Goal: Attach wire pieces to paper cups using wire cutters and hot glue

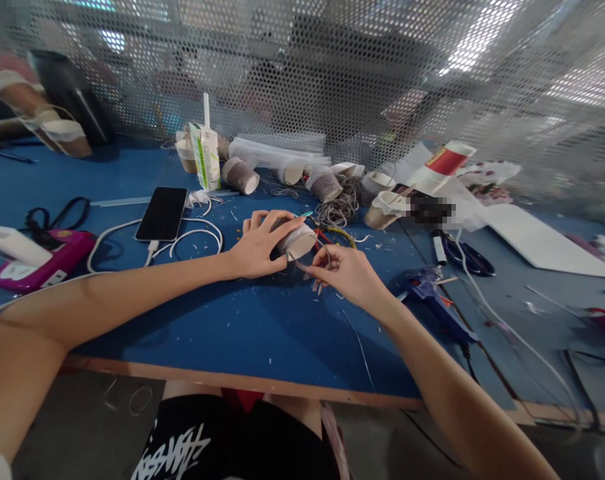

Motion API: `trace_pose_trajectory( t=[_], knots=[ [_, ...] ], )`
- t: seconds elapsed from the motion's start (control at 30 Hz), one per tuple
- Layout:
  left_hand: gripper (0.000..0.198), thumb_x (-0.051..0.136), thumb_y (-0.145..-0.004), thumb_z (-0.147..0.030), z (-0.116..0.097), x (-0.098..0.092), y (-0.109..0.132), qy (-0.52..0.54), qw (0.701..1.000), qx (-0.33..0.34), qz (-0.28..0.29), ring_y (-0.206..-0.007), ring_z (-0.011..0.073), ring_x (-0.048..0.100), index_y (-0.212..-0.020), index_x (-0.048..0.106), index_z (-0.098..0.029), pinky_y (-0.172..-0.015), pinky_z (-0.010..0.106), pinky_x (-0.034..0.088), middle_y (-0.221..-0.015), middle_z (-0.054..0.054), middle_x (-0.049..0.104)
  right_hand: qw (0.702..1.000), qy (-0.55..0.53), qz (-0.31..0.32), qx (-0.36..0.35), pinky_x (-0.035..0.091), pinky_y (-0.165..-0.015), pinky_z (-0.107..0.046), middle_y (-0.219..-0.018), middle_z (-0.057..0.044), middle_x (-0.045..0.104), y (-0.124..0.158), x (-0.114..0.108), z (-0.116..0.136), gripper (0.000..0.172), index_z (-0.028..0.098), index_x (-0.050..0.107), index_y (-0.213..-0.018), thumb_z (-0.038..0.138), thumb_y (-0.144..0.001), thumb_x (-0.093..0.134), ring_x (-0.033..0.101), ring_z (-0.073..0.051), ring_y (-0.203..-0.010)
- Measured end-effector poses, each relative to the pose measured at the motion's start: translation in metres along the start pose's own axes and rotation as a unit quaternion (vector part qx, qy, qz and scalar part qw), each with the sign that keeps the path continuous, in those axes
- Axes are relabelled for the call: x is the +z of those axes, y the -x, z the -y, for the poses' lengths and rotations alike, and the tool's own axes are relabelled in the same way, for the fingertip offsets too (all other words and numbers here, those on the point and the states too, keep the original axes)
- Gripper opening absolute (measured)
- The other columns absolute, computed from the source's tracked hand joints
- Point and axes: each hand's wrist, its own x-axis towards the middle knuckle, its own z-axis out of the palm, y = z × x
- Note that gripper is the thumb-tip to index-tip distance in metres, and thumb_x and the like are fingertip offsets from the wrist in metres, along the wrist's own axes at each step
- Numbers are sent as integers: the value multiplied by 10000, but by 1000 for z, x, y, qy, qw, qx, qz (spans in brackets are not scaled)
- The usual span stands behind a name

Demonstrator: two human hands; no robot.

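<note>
Pale cup [303, 241] tipped sideways above blue table [282, 327], left hand [260, 244] gripping it; right hand [343, 270] pinches thin strand [299, 265] near rim.

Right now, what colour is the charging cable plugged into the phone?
White; the charging cable shows best in the head view.

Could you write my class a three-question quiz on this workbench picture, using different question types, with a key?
1. True or false: the black, rectangular phone has a white cable plugged into it.

2. Which thing is the person's bare left hand holding?
A) a dark, tall bottle
B) a short, grey-brown cylinder with a pale open end
C) a white-and-green drink carton

3. Fill the gap: of the person's two hands, the one nearer the blue plastic glue gun is the ____ hand.

Key: 1. True. 2. B. 3. Right.
</note>
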Motion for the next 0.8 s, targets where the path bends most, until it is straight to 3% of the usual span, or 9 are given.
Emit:
trace_pose_trajectory(
  t=[0.1,0.2,0.37,0.43,0.5,0.57,0.63,0.8],
  knots=[
    [687,458,-778,-491,0,1,2,-23,999,4,-22,-1141,371,325,-1420,357,-266,-905,548,333,-1337,126,397,991,105,-67,-57,454,-545,-282,-495,36,580,-1,1,-2,221,208,499,-610,237,-711,693,581,-127,-459],
    [690,493,-770,-520,2,4,3,-40,998,27,-51,-1185,389,335,-1401,381,-265,-963,593,296,-1301,133,420,982,142,-102,-76,429,-561,-293,-527,30,572,-4,1,-7,221,216,475,-635,249,-727,673,563,-136,-489],
    [641,447,-833,-560,13,6,1,-17,991,107,-82,-1356,384,256,-1377,385,-227,-1097,598,211,-1350,148,416,970,168,-163,-69,442,-593,-327,-850,-54,603,-13,0,-17,209,206,452,-727,192,-684,657,532,-114,-518],
    [592,393,-877,-536,17,1,-4,2,987,148,-69,-1376,353,279,-1357,403,-190,-1109,556,257,-1382,164,415,967,166,-181,-74,455,-609,-343,-942,-74,571,-15,0,-20,223,207,428,-757,165,-669,628,516,-103,-528],
    [556,328,-912,-520,18,-8,-11,9,984,175,-43,-1320,315,391,-1304,460,-148,-1075,496,348,-1347,179,471,966,155,-187,-90,465,-627,-355,-920,-64,548,-17,0,-23,259,218,392,-784,149,-652,605,510,-115,-563],
    [562,259,-934,-524,16,-18,-22,3,983,181,-11,-1152,267,539,-1213,540,-125,-975,431,447,-1214,168,574,966,138,-193,-104,473,-635,-361,-878,-49,528,-19,1,-27,316,228,358,-810,137,-625,598,505,-129,-598],
    [607,216,-937,-548,12,-26,-35,-16,984,175,16,-984,237,595,-1137,604,-126,-861,390,489,-1066,140,627,967,116,-202,-105,482,-622,-361,-918,-65,504,-20,3,-29,355,229,341,-830,130,-602,594,498,-129,-618],
    [500,430,-877,-582,0,-31,-66,-67,974,201,85,-969,248,561,-1107,678,-214,-859,388,451,-1001,105,636,961,103,-230,-110,514,-654,-376,-1012,-104,441,-20,5,-29,384,233,334,-842,125,-573,586,532,-209,-846]
  ],
)
